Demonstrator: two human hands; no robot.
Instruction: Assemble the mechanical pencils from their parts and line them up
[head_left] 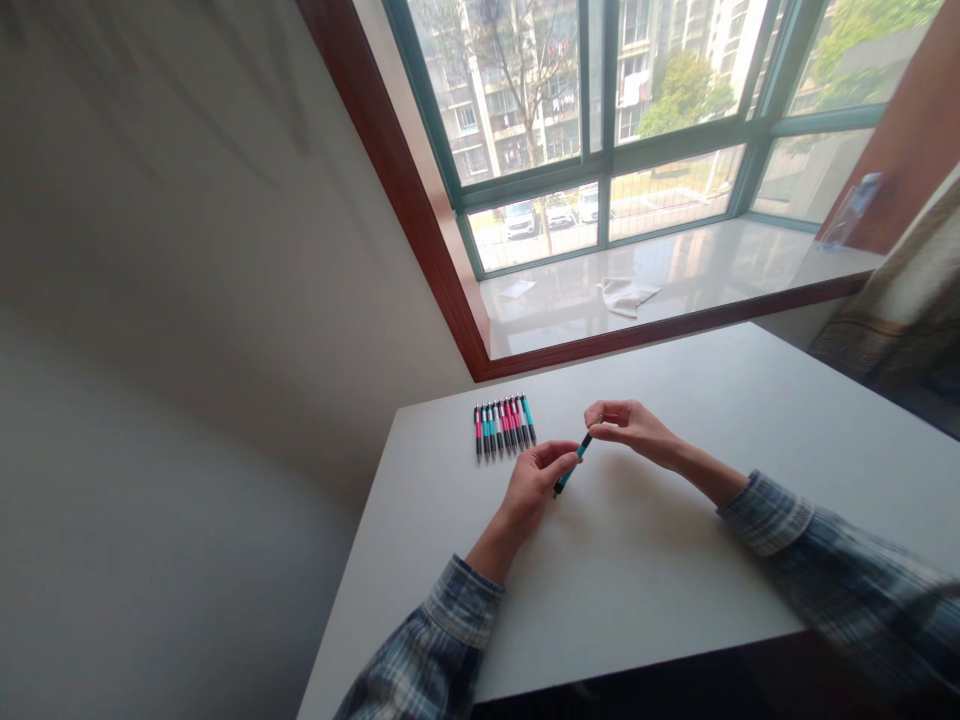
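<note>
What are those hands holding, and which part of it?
A teal-and-black pen: the right hand pinches its upper end, and the left hand holds its lower half.

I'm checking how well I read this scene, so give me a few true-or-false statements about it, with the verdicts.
The left hand and right hand both hold one teal-and-black pen: true.
A white cloth lies on the window sill: true.
The row of pens lies on the window sill: false, it lies on the white table.
Every pen in the row is teal: false, some are pink.
The sleeves are plain: false, they are plaid.
</note>
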